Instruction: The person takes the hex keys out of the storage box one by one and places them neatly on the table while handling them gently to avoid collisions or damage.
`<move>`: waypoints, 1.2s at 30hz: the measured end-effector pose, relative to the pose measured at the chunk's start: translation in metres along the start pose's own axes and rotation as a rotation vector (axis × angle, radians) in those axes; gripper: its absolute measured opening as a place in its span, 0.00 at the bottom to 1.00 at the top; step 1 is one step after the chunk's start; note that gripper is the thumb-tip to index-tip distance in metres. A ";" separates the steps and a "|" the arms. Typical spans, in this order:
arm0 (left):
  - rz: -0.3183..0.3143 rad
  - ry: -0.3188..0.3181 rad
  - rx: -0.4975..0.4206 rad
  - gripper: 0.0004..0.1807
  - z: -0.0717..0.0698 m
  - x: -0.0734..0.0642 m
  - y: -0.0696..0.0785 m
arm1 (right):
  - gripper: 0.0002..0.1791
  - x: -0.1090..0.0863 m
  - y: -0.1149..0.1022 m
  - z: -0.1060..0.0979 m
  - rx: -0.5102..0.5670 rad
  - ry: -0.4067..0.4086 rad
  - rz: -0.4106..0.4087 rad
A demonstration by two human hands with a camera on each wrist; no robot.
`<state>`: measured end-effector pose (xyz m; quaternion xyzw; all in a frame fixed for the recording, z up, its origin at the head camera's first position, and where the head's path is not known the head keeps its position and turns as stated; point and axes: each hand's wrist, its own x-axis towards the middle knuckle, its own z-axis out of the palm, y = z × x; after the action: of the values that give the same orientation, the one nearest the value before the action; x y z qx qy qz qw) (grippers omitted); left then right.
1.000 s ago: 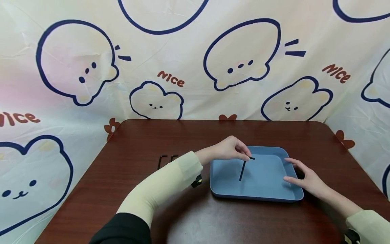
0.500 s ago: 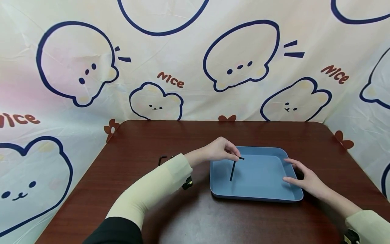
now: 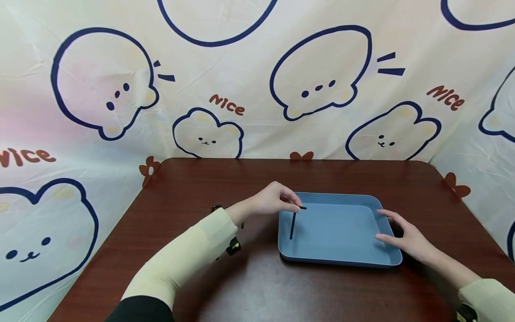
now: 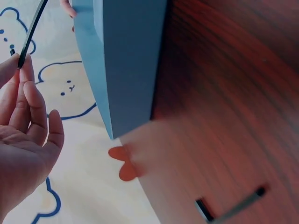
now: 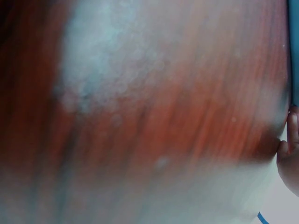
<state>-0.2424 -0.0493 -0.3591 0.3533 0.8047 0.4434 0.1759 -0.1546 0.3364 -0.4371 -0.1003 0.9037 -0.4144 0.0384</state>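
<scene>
Between thumb and fingertips, my left hand [image 3: 273, 199] pinches a black hex key [image 3: 293, 226], its short arm at the top and its long arm hanging down. The key is over the left end of the blue tray [image 3: 342, 228]. In the left wrist view this hex key [image 4: 32, 32] rises from the fingertips. My right hand [image 3: 408, 235] rests at the tray's right rim, thumb and index finger fairly straight and reaching over it. Its other fingers are hidden. Only part of that hand [image 5: 290, 158] shows in the right wrist view.
Another hex key [image 4: 238, 208] lies on the brown table [image 3: 306, 290], left of the tray. In the head view the left forearm mostly covers the keys there; one short end [image 3: 216, 208] peeks out. A patterned cloth [image 3: 257, 80] hangs behind the table.
My left hand has moved leftward with the hex key, from above the tray's middle-left to its left end. My right hand has stayed at the right rim, and the tray has not moved.
</scene>
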 end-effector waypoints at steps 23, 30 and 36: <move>-0.055 0.103 0.004 0.06 -0.037 -0.054 -0.029 | 0.39 0.000 0.002 -0.001 0.005 0.003 -0.039; -0.107 0.138 0.012 0.06 -0.044 -0.066 -0.036 | 0.40 0.000 0.003 -0.001 0.009 0.000 -0.029; -0.152 0.142 0.025 0.06 -0.045 -0.077 -0.047 | 0.40 0.001 0.002 -0.001 0.021 -0.009 -0.017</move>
<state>-0.2358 -0.1483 -0.3761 0.2610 0.8451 0.4428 0.1470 -0.1563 0.3387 -0.4381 -0.1094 0.8983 -0.4237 0.0399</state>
